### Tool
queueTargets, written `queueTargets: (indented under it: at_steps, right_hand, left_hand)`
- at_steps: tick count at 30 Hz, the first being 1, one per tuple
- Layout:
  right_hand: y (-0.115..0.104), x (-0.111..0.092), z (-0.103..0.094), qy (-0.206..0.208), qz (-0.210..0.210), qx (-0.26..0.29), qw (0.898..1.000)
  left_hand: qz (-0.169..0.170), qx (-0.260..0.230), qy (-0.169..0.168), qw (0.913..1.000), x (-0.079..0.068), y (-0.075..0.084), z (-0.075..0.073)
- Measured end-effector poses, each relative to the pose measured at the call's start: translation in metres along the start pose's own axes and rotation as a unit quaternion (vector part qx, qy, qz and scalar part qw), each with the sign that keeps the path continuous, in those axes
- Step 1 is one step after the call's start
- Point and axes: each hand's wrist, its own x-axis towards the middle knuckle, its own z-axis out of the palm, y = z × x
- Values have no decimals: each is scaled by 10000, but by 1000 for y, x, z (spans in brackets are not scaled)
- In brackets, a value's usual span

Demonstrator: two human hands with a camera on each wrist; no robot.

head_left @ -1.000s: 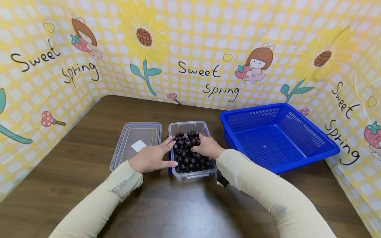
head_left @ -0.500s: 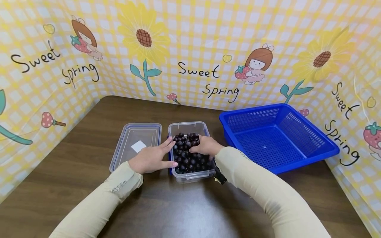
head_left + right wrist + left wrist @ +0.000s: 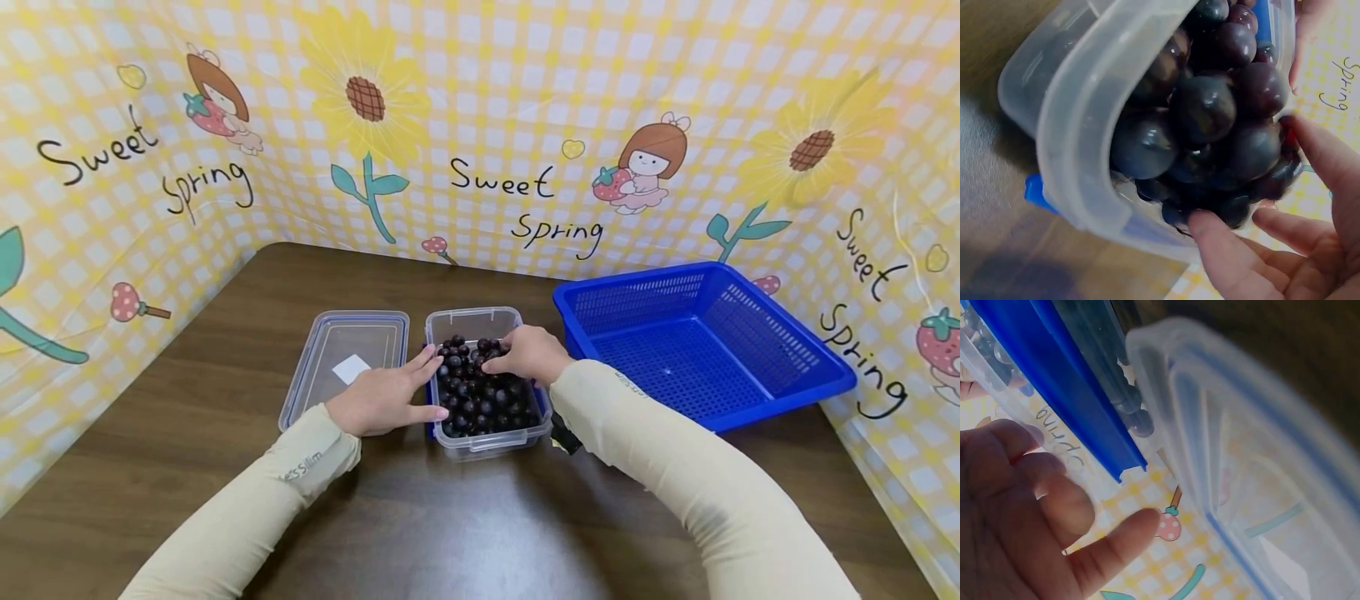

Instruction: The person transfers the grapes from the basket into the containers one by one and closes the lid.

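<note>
A clear plastic container [image 3: 474,319] holds a heap of dark purple grapes [image 3: 480,406]. At its left side lies my left hand [image 3: 384,397], thumb and fingers spread and reaching to the rim. The left wrist view shows those fingers beside the container's blue latch [image 3: 1079,387]. My right hand [image 3: 531,354] reaches over the right rim, its fingers and thumb curled round grapes near the back of the heap. In the right wrist view, the thumb and fingers meet the grapes [image 3: 1204,112] from different sides; some fingertips are hidden behind the fruit.
Left of the container, a clear lid [image 3: 330,343] with a blue seal and white label lies on the brown table [image 3: 420,525]. A blue perforated basket [image 3: 675,354] stands at the right. Patterned cloth [image 3: 480,108] rises behind and beside the table.
My right hand has shifted slightly up and to the right over the grapes. My left hand stays in the same place at the container's side.
</note>
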Motion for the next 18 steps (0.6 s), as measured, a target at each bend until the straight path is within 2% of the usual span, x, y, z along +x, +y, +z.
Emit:
queueTargets:
  at_steps: [5,8,12,15,18]
  right_hand:
    - [-1,-3,-6,373,-246,-105,9989]
    - [-4,-4,-9,410,-275,311,9983]
    - [-10,-6,-9,585,-352,1042,9922]
    - [-17,-4,-5,799,-477,1723,9806]
    - [-27,-2,1,841,-644,2711,9567]
  left_hand:
    - [-10,239,-43,9997,2,0,-1]
    - [28,296,13,9996,1,0,-3]
    - [115,186,344,9992,-2,-3,-8]
    - [5,-203,621,9979,-4,-9,-16]
    - [-346,-791,794,9931,-7,-21,-29]
